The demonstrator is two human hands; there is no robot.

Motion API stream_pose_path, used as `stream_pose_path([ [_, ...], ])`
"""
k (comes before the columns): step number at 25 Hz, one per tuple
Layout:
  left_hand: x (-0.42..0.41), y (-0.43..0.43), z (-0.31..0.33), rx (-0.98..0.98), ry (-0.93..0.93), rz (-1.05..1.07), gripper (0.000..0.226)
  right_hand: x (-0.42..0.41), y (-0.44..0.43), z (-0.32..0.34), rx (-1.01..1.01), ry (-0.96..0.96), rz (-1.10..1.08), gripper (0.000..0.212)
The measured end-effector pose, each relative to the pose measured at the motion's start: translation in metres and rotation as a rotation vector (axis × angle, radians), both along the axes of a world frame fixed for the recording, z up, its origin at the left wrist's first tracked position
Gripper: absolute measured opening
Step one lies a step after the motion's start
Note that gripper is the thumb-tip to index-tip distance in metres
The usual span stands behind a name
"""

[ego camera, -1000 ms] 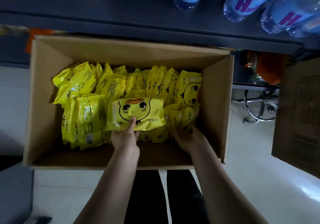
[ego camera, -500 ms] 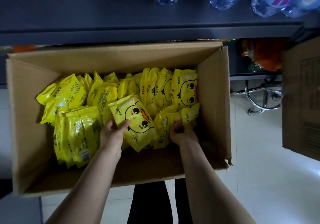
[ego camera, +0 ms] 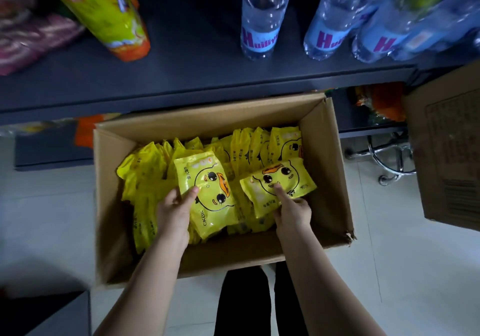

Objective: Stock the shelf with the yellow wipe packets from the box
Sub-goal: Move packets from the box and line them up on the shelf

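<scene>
Head view:
- Cardboard box [ego camera: 330,153], flaps open, stands on the pale tiled floor [ego camera: 52,218] at centre frame. Its far wall sits just under the front edge of the dark shelf [ego camera: 181,75].
- The box holds a heap of yellow wipe packets [ego camera: 145,174], most of them on edge and packed against the left and far sides. The near strip of the box bottom is bare cardboard.
- Left hand [ego camera: 172,213], centre left, grips a duck-face packet [ego camera: 207,192] by its left edge. The thumb lies across the front and the fingers [ego camera: 173,197] curl behind. This packet is tilted with its printed face up and sits above the heap, within the box walls.
- Right hand [ego camera: 293,211], centre right, grips a second duck-face packet [ego camera: 280,182] at its lower edge. The thumb presses on the printed face and the fingers curl underneath. This packet lies crosswise with its face up, over the right side of the heap and inside the box.
- The two held packets are near each other but not touching.
- On the shelf, along the top of the frame: a yellow-green bottle [ego camera: 104,16] at upper left, clear water bottles [ego camera: 262,23] with blue labels from centre to upper right, and a blurred pink package [ego camera: 31,39] at the far left.
- No yellow wipe packet is visible on the shelf.
- A second cardboard box [ego camera: 449,148] stands at the right edge, with a chrome stand [ego camera: 389,161] between the two boxes.
- The person's dark trouser legs [ego camera: 241,302] are at bottom centre, below the box.
</scene>
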State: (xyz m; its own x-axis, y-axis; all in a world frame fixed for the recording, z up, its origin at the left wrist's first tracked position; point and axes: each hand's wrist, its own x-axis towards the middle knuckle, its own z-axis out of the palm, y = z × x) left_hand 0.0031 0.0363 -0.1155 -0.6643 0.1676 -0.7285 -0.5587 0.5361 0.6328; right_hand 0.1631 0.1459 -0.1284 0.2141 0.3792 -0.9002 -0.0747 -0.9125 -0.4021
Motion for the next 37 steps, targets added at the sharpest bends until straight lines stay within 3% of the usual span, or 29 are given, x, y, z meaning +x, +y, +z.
stream_pose_path([
  [3,-0.011,-0.007,0.044,0.112,0.044,-0.048,0.009,-0.003,0.001,0.040,0.152,0.093,0.126,0.061],
  [5,-0.014,-0.011,0.072,0.156,0.090,-0.073,0.014,-0.006,0.004,0.070,0.205,0.177,0.185,0.053],
  [8,-0.016,-0.019,0.125,0.215,0.167,-0.101,0.073,-0.007,0.006,0.135,0.252,0.344,0.226,0.022],
  [10,-0.014,-0.028,0.164,0.267,0.206,-0.141,0.086,-0.006,0.005,0.179,0.309,0.440,0.280,0.016],
  [14,-0.005,-0.046,0.257,0.339,0.363,-0.209,0.010,-0.005,-0.004,0.252,0.438,0.550,0.414,0.020],
  [18,-0.007,-0.078,0.345,0.443,0.468,-0.203,0.014,-0.005,-0.028,0.329,0.585,0.530,0.557,0.022],
  [22,-0.028,-0.102,0.427,0.456,0.563,-0.233,0.017,-0.017,-0.047,0.412,0.794,0.462,0.654,0.010],
  [28,-0.094,-0.131,0.542,0.522,0.745,-0.347,0.013,-0.070,-0.070,0.524,1.038,0.453,0.609,0.008],
  [37,-0.180,-0.125,0.646,0.502,0.936,-0.582,0.006,-0.139,-0.078,0.626,1.301,0.279,0.610,0.007],
])
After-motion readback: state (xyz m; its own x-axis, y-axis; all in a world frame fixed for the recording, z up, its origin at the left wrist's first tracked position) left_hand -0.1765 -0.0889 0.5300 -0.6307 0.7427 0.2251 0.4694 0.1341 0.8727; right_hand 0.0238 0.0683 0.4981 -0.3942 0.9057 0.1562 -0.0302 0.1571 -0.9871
